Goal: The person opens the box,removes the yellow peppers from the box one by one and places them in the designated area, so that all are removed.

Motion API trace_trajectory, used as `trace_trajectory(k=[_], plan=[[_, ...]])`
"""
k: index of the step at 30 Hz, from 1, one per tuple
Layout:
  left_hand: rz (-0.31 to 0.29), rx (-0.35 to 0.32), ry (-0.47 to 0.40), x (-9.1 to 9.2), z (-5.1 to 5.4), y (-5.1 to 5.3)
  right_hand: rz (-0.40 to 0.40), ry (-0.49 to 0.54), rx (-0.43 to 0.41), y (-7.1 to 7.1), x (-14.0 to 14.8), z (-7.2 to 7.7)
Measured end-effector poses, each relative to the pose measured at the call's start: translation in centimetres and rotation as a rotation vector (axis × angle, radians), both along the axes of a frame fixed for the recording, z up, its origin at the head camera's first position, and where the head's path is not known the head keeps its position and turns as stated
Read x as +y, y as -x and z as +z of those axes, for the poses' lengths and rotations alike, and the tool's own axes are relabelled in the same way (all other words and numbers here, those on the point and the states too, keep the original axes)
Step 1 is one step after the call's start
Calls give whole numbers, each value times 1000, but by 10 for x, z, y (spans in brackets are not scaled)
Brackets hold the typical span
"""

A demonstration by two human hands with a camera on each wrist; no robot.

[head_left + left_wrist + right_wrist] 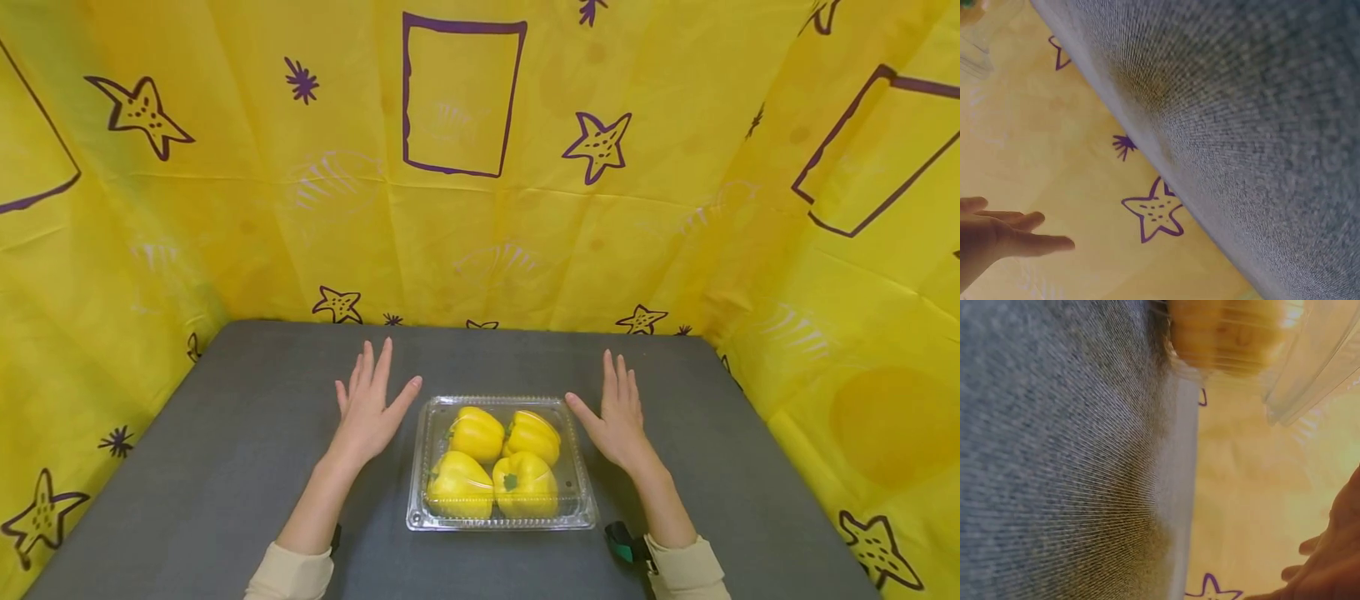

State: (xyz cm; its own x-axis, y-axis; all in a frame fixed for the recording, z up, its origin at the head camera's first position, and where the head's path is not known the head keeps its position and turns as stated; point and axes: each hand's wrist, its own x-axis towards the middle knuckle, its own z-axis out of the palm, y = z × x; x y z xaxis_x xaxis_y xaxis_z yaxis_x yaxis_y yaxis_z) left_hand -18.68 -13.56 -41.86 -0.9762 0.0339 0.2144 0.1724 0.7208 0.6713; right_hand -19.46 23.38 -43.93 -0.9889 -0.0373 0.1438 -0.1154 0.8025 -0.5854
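Observation:
A clear plastic container (576, 500) with its lid down holds several yellow bell peppers (526, 485) on the grey table. To its left, the left hand (367, 421) is spread with straight fingers, touching neither box nor pepper. The right hand (617, 421) is likewise spread on the container's other side, its thumb near the upper right corner. Part of the left hand (1007, 236) shows low in the left wrist view. In the right wrist view the container (1310, 369) and a pepper (1229, 334) appear above the right hand (1329, 562).
The grey table (225, 433) reaches back to a yellow cloth (480, 250) printed with purple stars and frames, which hangs behind and along both sides. A dark and green band (621, 542) is by the right wrist.

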Motion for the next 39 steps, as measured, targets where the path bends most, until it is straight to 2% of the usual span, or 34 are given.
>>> trace_trajectory(k=[7, 13, 16, 21, 25, 32, 39], plan=[[-43, 13, -147, 2, 0, -4, 83, 111, 9, 0, 0, -3], [-86, 4, -216, 6, -1, -13, 110, 182, -26, -6, -3, -7], [-117, -39, -250, 8, -1, -18, 135, 220, -49, -11, -4, -7], [-163, -148, -307, 11, 1, -26, 198, 296, -76, -19, -8, -6], [-181, -213, -316, 11, 2, -33, 255, 356, -105, -26, -10, -5], [-208, -278, -330, 10, -3, -42, 322, 367, -134, -36, -10, -6], [-254, -294, -345, 12, -5, -50, 363, 358, -137, -45, -11, -5]])
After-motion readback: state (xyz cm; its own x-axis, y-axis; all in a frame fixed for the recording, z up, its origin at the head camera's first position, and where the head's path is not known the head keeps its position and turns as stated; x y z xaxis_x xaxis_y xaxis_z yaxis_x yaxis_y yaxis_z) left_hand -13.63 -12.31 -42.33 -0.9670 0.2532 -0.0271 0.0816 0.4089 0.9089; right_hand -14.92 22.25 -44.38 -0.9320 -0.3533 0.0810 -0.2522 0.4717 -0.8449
